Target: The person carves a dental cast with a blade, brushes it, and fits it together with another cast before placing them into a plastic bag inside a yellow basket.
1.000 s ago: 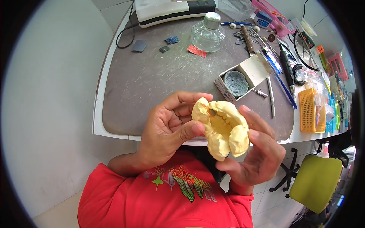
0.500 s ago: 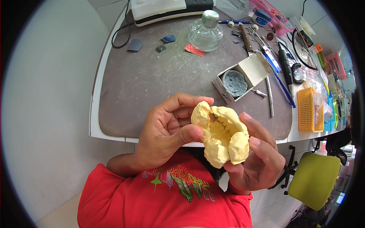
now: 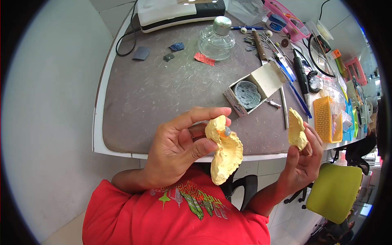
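My left hand (image 3: 177, 147) pinches the top of a yellow plaster dental cast half (image 3: 224, 153) between thumb and fingers; a small orange and grey bit shows near its top. My right hand (image 3: 302, 159) holds the other yellow cast half (image 3: 297, 130) apart, off to the right, above the table's front edge. Both pieces hang in the air in front of my red shirt.
On the grey worktop (image 3: 163, 94) lie an open cardboard box with a grey disc (image 3: 250, 92), a glass spirit lamp (image 3: 216, 38), a white machine (image 3: 179, 12), several hand tools (image 3: 286, 65) and an orange basket (image 3: 326, 118). A green chair (image 3: 335, 192) stands lower right.
The two cast halves, held together before, have come apart. My right hand carried one half to the right; my left hand keeps the other in place.
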Tool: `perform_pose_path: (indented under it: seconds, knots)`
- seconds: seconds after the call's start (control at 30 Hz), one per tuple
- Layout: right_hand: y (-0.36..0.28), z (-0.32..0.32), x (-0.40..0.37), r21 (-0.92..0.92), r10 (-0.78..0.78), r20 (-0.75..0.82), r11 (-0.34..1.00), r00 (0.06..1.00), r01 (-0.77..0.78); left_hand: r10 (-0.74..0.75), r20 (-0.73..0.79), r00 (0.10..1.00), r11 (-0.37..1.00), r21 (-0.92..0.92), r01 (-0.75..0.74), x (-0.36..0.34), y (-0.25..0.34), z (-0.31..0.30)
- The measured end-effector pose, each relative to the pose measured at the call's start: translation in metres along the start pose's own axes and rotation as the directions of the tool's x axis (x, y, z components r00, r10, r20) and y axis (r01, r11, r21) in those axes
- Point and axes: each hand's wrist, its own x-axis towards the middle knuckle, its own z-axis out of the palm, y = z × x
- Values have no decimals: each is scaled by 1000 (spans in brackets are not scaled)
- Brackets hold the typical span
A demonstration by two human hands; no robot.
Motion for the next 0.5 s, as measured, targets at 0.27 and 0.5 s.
perform_pose_path:
  seconds: [0.27,0.5]
  knots:
    - [11,-5,-9,-180,108,139,980,984,-82,-4,1,1000,1000,24,4,1,4,2]
    - [6,-2,-4,-385,25,344,915,939,117,-1,-34,999,1000,11,1,-1,2,3]
